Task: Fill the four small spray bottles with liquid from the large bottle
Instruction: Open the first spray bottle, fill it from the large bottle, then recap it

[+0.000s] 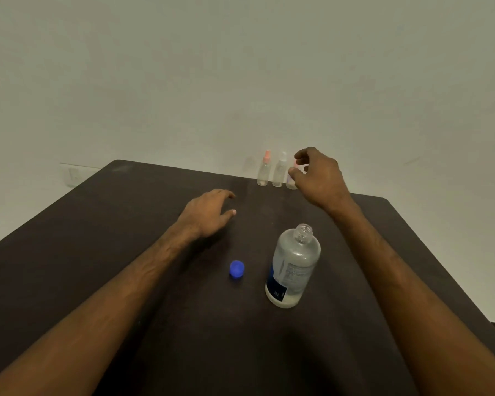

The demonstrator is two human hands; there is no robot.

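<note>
The large clear bottle stands uncapped on the dark table, holding clear liquid. Its blue cap lies to its left. Small clear spray bottles stand in a row at the table's far edge: one with a pink top, one with a white top, and a third partly hidden behind my right hand. My right hand hovers just at that third bottle, fingers curved and spread, holding nothing I can see. My left hand rests relaxed over the table's middle, holding nothing.
A pale wall rises behind the table. A wall socket shows low at the left beyond the table edge. The table's right corner lies close behind my right arm.
</note>
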